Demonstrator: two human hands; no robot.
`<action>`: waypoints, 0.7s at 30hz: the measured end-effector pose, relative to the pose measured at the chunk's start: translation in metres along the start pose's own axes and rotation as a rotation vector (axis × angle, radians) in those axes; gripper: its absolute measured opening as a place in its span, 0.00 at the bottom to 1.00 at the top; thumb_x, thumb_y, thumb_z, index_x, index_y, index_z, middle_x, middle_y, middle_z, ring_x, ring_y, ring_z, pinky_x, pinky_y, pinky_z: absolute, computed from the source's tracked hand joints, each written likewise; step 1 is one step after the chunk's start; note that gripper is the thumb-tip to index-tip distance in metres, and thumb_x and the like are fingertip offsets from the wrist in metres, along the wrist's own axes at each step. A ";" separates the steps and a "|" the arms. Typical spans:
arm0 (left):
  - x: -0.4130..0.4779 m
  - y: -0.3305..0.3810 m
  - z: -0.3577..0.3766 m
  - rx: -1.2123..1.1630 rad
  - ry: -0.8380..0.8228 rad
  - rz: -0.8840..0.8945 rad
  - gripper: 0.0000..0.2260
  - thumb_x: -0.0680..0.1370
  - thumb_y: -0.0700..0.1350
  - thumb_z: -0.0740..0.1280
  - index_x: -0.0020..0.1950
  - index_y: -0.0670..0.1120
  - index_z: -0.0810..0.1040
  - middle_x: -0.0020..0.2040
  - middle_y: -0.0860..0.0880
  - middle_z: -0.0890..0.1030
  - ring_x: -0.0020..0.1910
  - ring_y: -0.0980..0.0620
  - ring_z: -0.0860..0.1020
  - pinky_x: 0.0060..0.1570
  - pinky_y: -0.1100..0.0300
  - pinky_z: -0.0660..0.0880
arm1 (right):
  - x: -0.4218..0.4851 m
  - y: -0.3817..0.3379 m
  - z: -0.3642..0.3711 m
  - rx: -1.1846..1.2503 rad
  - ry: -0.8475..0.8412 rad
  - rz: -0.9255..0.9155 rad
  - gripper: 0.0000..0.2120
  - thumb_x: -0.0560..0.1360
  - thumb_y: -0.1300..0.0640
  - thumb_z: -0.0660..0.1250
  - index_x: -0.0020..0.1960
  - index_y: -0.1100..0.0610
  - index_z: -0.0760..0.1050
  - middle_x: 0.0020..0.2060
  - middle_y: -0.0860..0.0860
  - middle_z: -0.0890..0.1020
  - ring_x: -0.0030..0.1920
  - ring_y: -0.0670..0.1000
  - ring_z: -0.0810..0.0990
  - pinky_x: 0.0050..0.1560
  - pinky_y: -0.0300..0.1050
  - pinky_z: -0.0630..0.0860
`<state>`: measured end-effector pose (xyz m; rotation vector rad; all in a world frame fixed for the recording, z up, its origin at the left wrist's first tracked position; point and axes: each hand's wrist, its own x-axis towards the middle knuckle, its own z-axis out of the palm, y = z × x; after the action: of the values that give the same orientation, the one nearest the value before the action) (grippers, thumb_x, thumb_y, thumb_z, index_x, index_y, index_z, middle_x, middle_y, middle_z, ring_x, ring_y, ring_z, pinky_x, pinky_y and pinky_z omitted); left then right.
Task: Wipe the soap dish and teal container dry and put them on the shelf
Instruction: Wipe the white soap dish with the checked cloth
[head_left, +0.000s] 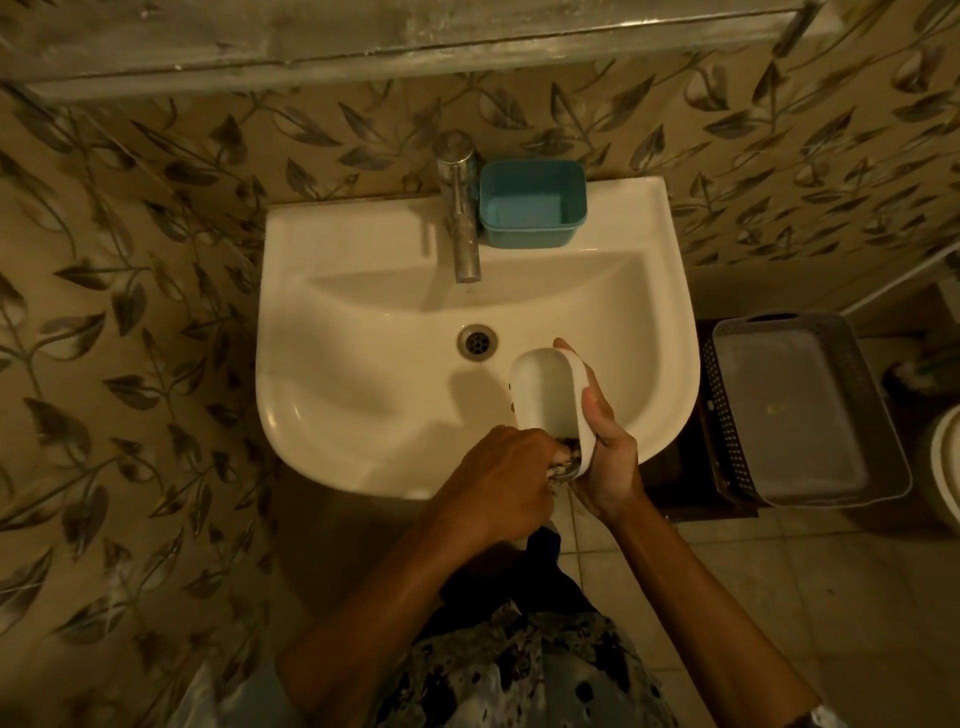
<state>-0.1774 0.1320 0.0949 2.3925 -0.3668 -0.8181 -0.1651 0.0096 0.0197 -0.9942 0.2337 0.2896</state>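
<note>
A white oval soap dish (545, 395) is held tilted over the front right of the sink basin, its hollow facing left. My right hand (608, 447) grips its outer rim, thumb on the edge. My left hand (498, 478) clutches a dark patterned cloth (563, 465) and presses it into the near end of the dish. The teal container (532, 210), rectangular and empty, stands on the sink's back ledge just right of the tap. A long shelf (363, 47) runs along the wall above the sink.
The cream sink (363, 312) has a chrome tap (462, 218) at the back and a drain (477, 341) in the middle. A grey perforated basket (810, 410) sits on a low stand to the right. Leaf-patterned tiles cover the wall; the floor is tiled.
</note>
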 end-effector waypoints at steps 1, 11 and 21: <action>0.001 -0.002 -0.004 -0.055 -0.047 -0.003 0.17 0.73 0.33 0.63 0.58 0.47 0.80 0.53 0.45 0.82 0.50 0.47 0.79 0.50 0.50 0.78 | -0.001 0.001 0.000 -0.036 -0.017 -0.003 0.21 0.78 0.52 0.53 0.70 0.48 0.67 0.68 0.47 0.74 0.68 0.52 0.71 0.66 0.46 0.71; -0.002 -0.049 -0.033 -1.127 -0.305 -0.253 0.15 0.74 0.34 0.65 0.60 0.45 0.76 0.49 0.48 0.85 0.48 0.51 0.83 0.48 0.59 0.79 | 0.005 -0.006 -0.001 -0.055 -0.175 -0.019 0.24 0.78 0.50 0.56 0.74 0.52 0.63 0.65 0.50 0.76 0.66 0.52 0.73 0.63 0.46 0.72; -0.008 -0.073 -0.042 -1.491 0.357 -0.166 0.13 0.78 0.39 0.60 0.62 0.44 0.75 0.54 0.45 0.83 0.50 0.47 0.83 0.43 0.56 0.81 | 0.031 -0.029 -0.002 -0.025 0.126 0.087 0.23 0.67 0.48 0.74 0.58 0.59 0.76 0.47 0.56 0.83 0.45 0.54 0.82 0.43 0.48 0.81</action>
<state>-0.1520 0.2118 0.0823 1.0855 0.4744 -0.4048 -0.1265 -0.0030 0.0312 -1.0303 0.3893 0.3096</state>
